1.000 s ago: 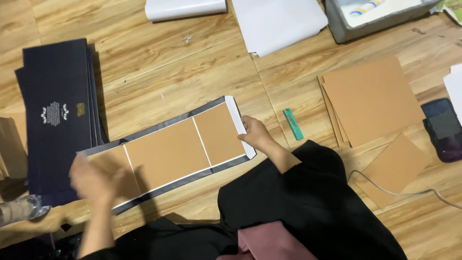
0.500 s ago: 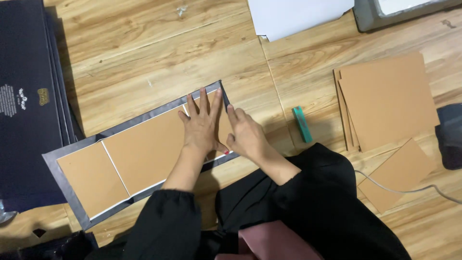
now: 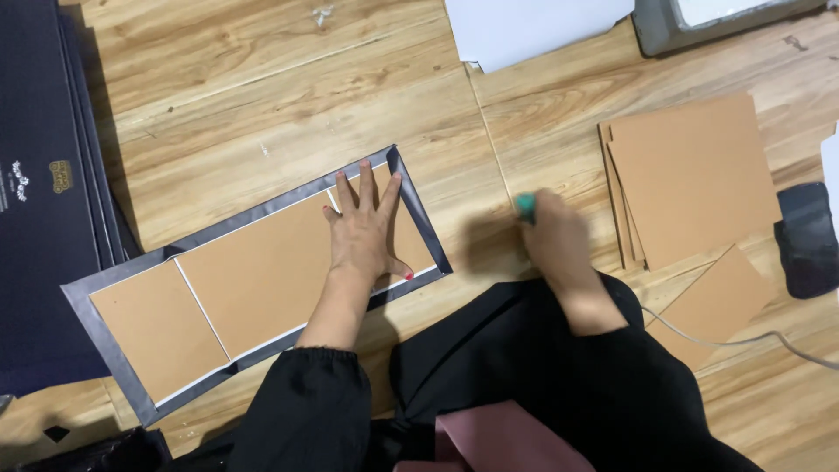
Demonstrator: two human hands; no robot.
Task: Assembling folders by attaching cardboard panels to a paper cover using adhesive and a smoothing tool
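Moved: my right hand left the board for 3 o'clock.
Right grip: clenched around a small teal tool.
Left hand: flat, released, pressing the grey-bordered brown cardboard panel on the wooden floor.

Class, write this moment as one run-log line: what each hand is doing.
left hand: flat on cardboard panel | right hand: blurred, gripping green tool | nearby: cardboard stack

Dark navy flat cartons, perhaps gold-marked, stacked far left.
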